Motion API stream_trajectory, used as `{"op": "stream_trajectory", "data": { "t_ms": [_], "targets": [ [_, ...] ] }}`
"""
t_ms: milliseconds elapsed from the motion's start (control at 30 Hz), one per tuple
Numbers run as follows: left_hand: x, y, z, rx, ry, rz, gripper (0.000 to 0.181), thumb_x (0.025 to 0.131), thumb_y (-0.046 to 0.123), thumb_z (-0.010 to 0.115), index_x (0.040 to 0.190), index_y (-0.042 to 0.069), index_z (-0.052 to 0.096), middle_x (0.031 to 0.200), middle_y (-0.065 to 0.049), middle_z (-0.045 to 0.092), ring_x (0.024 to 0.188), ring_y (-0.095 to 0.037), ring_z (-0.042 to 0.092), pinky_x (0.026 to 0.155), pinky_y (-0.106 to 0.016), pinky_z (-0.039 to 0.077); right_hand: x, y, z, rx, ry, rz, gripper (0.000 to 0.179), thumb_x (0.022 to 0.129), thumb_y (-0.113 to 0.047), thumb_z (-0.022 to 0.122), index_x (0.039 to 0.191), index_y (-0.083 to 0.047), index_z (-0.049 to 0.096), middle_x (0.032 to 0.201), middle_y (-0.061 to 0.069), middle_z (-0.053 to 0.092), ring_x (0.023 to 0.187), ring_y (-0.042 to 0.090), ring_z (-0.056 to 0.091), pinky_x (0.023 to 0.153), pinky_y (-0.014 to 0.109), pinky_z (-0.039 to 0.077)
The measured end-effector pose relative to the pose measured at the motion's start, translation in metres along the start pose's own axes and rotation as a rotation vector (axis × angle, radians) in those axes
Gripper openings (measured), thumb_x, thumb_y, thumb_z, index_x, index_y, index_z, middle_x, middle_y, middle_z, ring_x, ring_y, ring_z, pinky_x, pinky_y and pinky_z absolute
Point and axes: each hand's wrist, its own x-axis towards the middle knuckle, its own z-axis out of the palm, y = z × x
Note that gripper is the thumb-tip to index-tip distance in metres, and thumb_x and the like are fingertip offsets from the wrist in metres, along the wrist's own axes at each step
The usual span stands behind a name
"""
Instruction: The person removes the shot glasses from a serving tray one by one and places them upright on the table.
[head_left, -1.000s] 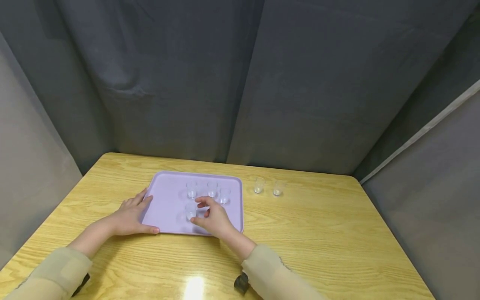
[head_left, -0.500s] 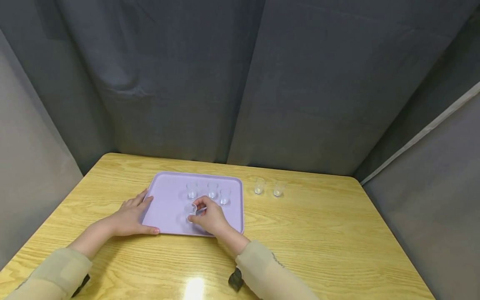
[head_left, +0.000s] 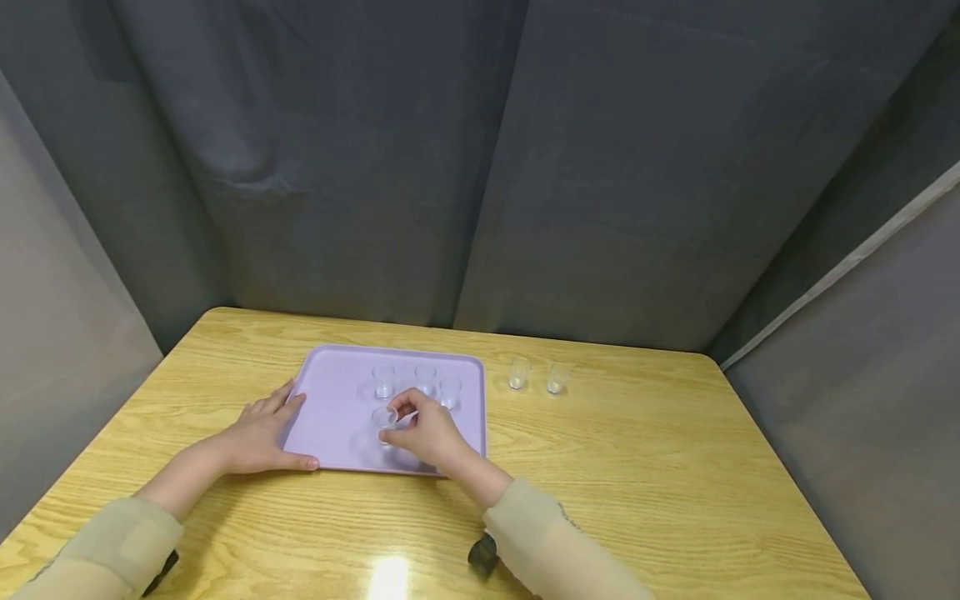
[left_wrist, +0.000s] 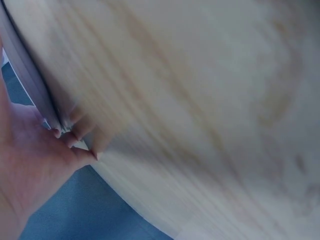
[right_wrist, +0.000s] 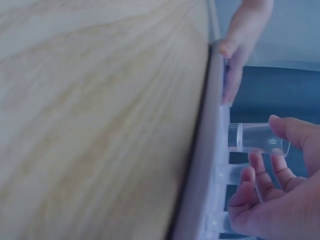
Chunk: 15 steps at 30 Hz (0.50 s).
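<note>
A small clear shot glass (head_left: 383, 419) is at the front middle of the lilac tray (head_left: 326, 408). My right hand (head_left: 429, 433) pinches it near the rim, thumb on one side and fingers on the other. In the right wrist view, the base of this shot glass (right_wrist: 255, 138) is right at the tray surface. Three more clear glasses are upright on the tray: a back left glass (head_left: 384, 383), a back middle glass (head_left: 425, 380) and a right glass (head_left: 449, 392). At the tray's left edge rests my left hand (head_left: 258, 435), fingers spread, thumb along the front corner.
Two further clear glasses, a nearer-left one (head_left: 519, 373) and a right one (head_left: 558, 379), stand on the wooden table (head_left: 637, 467) to the right of the tray. Dark grey curtains (head_left: 360, 167) hang behind the table's back edge.
My right hand's thumb and fingers have closed in on the front glass, then shifted slightly to the right with it. My left hand has stayed at the tray's edge.
</note>
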Motion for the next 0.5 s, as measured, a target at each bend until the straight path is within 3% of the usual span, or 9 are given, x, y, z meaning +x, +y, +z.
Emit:
{"op": "stream_trajectory", "data": {
  "t_ms": [333,500],
  "targets": [
    [0.001,-0.004,0.003,0.009,0.005,0.005,0.119,0.067,0.072,0.066,0.144,-0.009,0.026,0.153,-0.030,0.008,0.133,-0.055,0.018,0.101,-0.073,0.012,-0.012,-0.016,-0.034,-0.065,-0.033,-0.047,0.032,0.074,-0.017,0.080,0.099,-0.011,0.061,0.092,0.001,0.064,0.071,0.012,0.050,0.059,0.018,0.042],
    [0.002,-0.006,0.003,0.010,0.006,0.009,0.119,0.067,0.072,0.066,0.144,-0.009,0.026,0.153,-0.030,0.008,0.133,-0.055,0.018,0.101,-0.073,0.012,-0.018,-0.023,-0.055,-0.068,-0.050,-0.099,0.033,0.074,-0.014,0.080,0.100,-0.007,0.060,0.094,0.008,0.064,0.072,0.015,0.050,0.059,0.019,0.042]
  ]
}}
